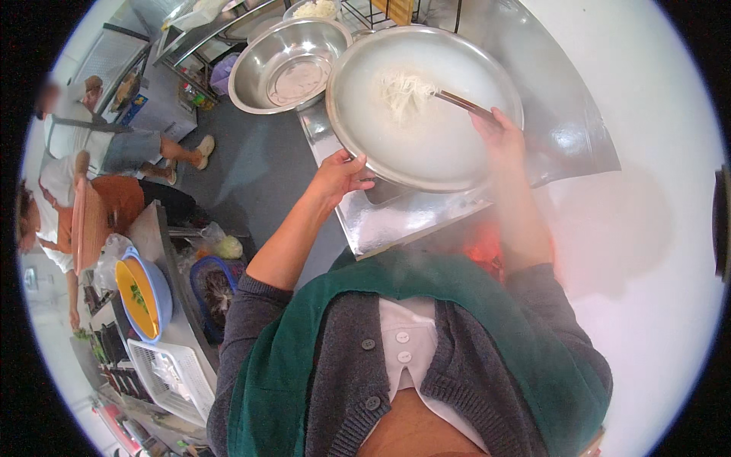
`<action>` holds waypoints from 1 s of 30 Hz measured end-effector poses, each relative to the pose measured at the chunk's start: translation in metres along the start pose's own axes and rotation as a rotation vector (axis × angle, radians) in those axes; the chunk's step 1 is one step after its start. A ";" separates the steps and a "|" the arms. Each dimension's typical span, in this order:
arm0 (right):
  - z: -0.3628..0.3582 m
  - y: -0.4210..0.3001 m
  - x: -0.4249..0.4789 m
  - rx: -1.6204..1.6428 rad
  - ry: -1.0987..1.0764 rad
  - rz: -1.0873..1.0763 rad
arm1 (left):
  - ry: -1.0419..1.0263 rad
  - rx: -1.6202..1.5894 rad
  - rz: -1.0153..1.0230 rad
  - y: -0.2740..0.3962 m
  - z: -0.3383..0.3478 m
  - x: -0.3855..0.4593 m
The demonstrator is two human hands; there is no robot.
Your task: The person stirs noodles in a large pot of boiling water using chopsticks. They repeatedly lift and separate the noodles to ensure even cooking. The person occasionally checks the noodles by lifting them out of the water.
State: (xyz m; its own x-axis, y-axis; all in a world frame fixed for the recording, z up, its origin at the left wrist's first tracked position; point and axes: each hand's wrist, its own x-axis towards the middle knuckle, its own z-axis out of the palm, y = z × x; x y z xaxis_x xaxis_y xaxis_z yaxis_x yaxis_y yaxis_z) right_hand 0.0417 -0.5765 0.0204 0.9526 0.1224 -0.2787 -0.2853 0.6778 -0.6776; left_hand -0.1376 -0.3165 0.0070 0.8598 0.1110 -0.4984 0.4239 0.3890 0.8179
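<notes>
Before me a wide stainless steel basin (394,180) holds cloudy, pale liquid. My left hand (341,176) grips its rim at the near left, thumb on top and fingers beneath. In my right hand (499,134) is a pair of dark chopsticks (465,105), slanting in over the basin from the right. At their tips, near the basin's middle, lies a clump of thin white noodles (405,94). Haze over the basin blurs the liquid's surface. A second steel basin (243,85) stands against the first on the left, with a little liquid at its bottom.
Shiny metal sheeting (394,225) lies under the basin and rises behind it. Red glow (484,245) shows below my right forearm. At left are two people, one holding a pinkish round tray (91,225), a blue basin (163,291) with a yellow colander (128,280), and a white basket (191,365).
</notes>
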 end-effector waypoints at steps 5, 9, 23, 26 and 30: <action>0.020 -0.020 -0.009 0.083 -0.048 -0.125 | 0.010 0.031 -0.004 0.006 0.007 -0.002; 0.046 -0.040 -0.016 0.021 -0.045 -0.333 | -0.018 -0.019 -0.006 0.001 -0.002 -0.001; 0.069 -0.033 0.049 -0.641 -0.242 -0.540 | -0.050 -0.115 0.017 -0.013 -0.008 0.004; 0.034 -0.015 0.101 -1.137 -0.097 -0.807 | -0.050 -0.113 -0.014 -0.006 -0.003 0.005; 0.019 -0.011 0.140 -1.483 -0.216 -0.798 | -0.031 -0.095 -0.002 -0.004 -0.003 -0.002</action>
State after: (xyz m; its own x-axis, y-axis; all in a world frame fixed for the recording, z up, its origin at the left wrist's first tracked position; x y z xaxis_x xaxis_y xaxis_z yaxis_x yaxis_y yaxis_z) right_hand 0.1804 -0.5525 0.0016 0.8577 0.2856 0.4275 0.5098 -0.5802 -0.6352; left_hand -0.1419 -0.3151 0.0040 0.8681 0.0825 -0.4895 0.3976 0.4748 0.7852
